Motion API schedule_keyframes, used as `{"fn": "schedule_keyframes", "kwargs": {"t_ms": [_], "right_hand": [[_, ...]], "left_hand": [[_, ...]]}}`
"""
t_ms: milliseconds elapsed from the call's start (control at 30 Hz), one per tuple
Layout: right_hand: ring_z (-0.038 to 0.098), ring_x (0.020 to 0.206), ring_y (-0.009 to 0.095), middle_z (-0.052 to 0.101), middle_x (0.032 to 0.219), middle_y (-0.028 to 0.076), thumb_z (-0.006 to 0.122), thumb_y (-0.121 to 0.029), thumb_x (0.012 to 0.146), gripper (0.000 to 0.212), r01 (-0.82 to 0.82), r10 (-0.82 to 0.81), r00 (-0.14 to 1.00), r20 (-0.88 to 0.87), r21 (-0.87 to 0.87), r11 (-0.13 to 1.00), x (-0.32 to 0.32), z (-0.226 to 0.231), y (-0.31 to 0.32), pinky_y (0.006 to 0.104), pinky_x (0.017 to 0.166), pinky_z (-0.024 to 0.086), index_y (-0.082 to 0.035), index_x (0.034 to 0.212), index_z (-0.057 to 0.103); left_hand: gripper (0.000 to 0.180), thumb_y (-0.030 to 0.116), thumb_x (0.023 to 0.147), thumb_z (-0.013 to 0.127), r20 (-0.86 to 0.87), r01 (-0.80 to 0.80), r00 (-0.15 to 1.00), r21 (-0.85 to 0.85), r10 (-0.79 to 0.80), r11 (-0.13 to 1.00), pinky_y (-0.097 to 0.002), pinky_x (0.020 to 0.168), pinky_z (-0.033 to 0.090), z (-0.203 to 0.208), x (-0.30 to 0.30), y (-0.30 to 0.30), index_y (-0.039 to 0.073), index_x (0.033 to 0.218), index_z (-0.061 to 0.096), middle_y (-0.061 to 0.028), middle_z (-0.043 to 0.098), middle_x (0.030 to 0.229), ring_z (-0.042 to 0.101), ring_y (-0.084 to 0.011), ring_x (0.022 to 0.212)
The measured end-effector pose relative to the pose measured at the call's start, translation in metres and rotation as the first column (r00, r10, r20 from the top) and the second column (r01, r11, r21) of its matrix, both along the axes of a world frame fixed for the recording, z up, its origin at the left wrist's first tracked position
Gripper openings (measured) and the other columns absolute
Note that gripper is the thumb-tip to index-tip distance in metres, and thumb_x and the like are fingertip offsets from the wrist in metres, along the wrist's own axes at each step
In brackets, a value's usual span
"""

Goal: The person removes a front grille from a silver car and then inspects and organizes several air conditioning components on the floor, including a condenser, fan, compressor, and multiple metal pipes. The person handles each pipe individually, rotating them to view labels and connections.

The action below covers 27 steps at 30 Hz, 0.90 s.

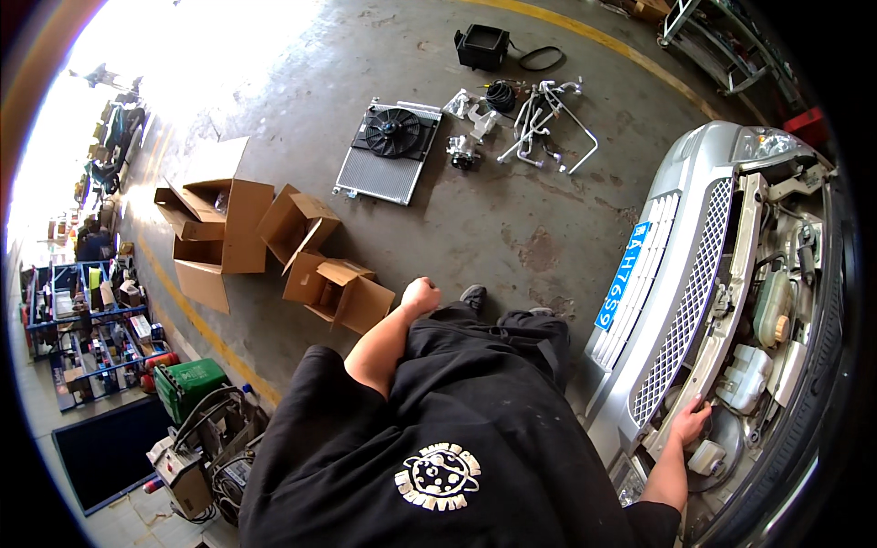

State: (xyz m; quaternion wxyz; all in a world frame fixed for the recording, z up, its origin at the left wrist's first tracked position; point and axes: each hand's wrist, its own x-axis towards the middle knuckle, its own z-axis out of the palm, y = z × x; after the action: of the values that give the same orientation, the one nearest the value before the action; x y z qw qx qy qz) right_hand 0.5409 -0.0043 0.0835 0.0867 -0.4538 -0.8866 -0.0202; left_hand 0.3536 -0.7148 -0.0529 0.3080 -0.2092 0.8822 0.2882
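Observation:
My left hand (422,296) hangs beside my body with its fingers curled in a loose fist; nothing shows in it. To my right, my right hand (689,423) reaches into the front of a silver car and lies on the front crossmember (702,373), fingers stretched toward the engine bay. Close to that hand are a small white reservoir (706,458) and a larger translucent white tank (744,378). The car's silver bumper (687,265), with its mesh grille (681,365) and blue number plate (625,277), stands between me and the engine bay.
Ahead on the floor lie a radiator with a black fan (391,151), a compressor (463,152), metal pipes (548,123), a black box (482,47) and a belt (543,58). Opened cardboard boxes (247,224) stand front left. A blue rack (87,320) and green bin (189,388) are left.

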Motion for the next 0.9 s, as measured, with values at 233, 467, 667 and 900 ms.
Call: {"fn": "schedule_keyframes", "kwargs": {"t_ms": [233,467,667,900], "right_hand": [[0.063,0.095,0.048,0.068,0.107,0.022,0.043,-0.059,0.096,0.053,0.05,-0.05,0.998,0.026,-0.01,0.999,-0.007,0.011,-0.015,0.0584,0.075,0.046,-0.018,0.128,0.049],[0.061,0.098,0.048,0.065,0.111,0.025,0.047,-0.056,0.096,0.051,0.039,-0.04,0.999,-0.025,-0.028,0.999,-0.012,0.024,-0.031,0.0549,0.08,0.048,-0.014,0.124,0.051],[0.061,0.098,0.048,0.065,0.111,0.025,0.049,-0.053,0.096,0.05,0.02,-0.019,1.0,-0.025,0.012,1.0,-0.002,0.018,-0.02,0.0541,0.079,0.048,-0.011,0.124,0.051],[0.06,0.096,0.047,0.064,0.107,0.027,0.05,-0.044,0.098,0.044,0.009,-0.009,0.997,0.077,-0.006,1.0,-0.008,0.016,-0.021,0.0529,0.078,0.047,-0.008,0.124,0.05]], "left_hand": [[0.025,0.02,0.086,0.056,-0.012,0.006,1.0,-0.147,-0.008,0.989,-0.0489,0.087,0.052,0.008,-0.007,-0.004,0.0,0.097,0.069,-0.0273,0.068,0.1,0.066,-0.0422,0.099],[0.029,0.01,0.082,0.056,-0.182,0.01,0.983,-0.149,-0.037,0.989,-0.0475,0.09,0.05,-0.009,-0.006,-0.008,0.0,0.109,0.058,-0.0263,0.063,0.108,0.061,-0.0423,0.103],[0.027,0.018,0.085,0.058,0.034,0.12,0.993,-0.126,-0.117,0.985,-0.0463,0.089,0.051,-0.01,-0.018,-0.01,-0.001,0.105,0.061,-0.0267,0.066,0.105,0.064,-0.0411,0.099],[0.023,0.015,0.084,0.057,-0.093,-0.031,0.996,-0.173,0.015,0.984,-0.0468,0.087,0.051,-0.023,-0.041,-0.007,0.001,0.103,0.061,-0.0243,0.067,0.102,0.064,-0.0405,0.099]]}}
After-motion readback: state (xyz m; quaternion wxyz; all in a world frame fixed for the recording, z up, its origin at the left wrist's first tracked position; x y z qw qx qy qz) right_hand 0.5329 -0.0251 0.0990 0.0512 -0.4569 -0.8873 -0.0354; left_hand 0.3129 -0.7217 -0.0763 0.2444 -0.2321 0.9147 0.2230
